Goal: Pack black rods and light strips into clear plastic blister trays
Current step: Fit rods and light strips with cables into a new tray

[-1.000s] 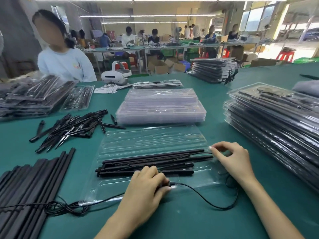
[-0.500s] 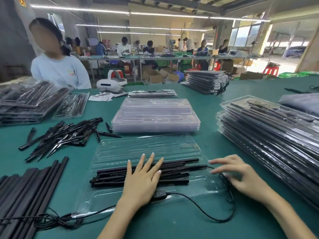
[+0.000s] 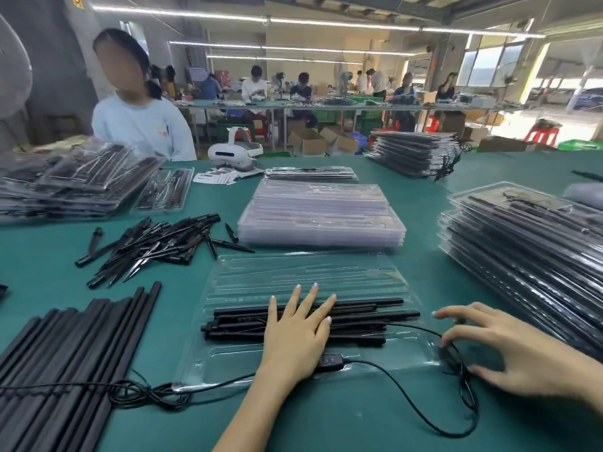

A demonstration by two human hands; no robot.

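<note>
A clear blister tray (image 3: 303,272) lies open on the green table in front of me. Several black rods and light strips (image 3: 368,316) lie side by side in its near half. My left hand (image 3: 298,331) presses flat on them with straight, spread fingers. A black cable with an inline switch (image 3: 329,359) runs from under that hand and loops right. My right hand (image 3: 509,350) rests at the tray's right end, fingers loosely bent over the coiled cable (image 3: 456,357); whether it pinches the cable is hidden.
A stack of empty trays (image 3: 321,213) stands behind the open one. Packed trays (image 3: 528,249) pile up at right and far left (image 3: 71,184). Loose black spikes (image 3: 156,246) and long black rods (image 3: 71,353) lie at left. A person sits across the table.
My left hand let go of the switch, opened and moved up to press flat on the rods. My right hand slid from the strip ends to the tray's right end.
</note>
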